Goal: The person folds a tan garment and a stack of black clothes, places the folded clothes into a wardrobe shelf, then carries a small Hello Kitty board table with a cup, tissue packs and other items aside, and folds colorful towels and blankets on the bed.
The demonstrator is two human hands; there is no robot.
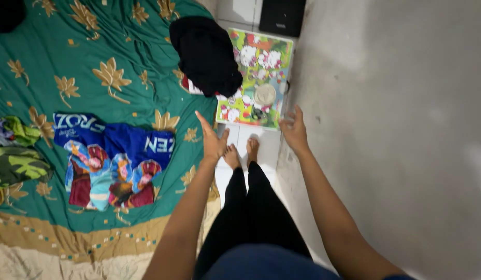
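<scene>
Head view: we're looking down at both our hands, held out empty over our feet (242, 151), mid-frame. Left hand (213, 141) has fingers spread open, index pointing toward upper left, palm edge-on; it hangs right at the bed's edge. Nearest thing to it is the blue shirt (113, 161), lying flat on the green sheet (95, 62) w/ gold leaf print, to the left & slightly lower in frame. Shirt's long axis runs roughly left-right across the frame, its right end closest to our left fingers, near but not touching. Right hand (294, 132) is open too, fingers loosely fanned, holding nothing; it sits by the grey wall (406, 129), just below the small colourful table (258, 78). So left hand is clearly the nearer one to the shirt. Both forearms stretch straight fwd, about parallel, legs between them. Black cloth (206, 54) drapes over bed edge & table corner, upper middle. Camo garment (17, 163) at far left edge, well apart from either hand
</scene>
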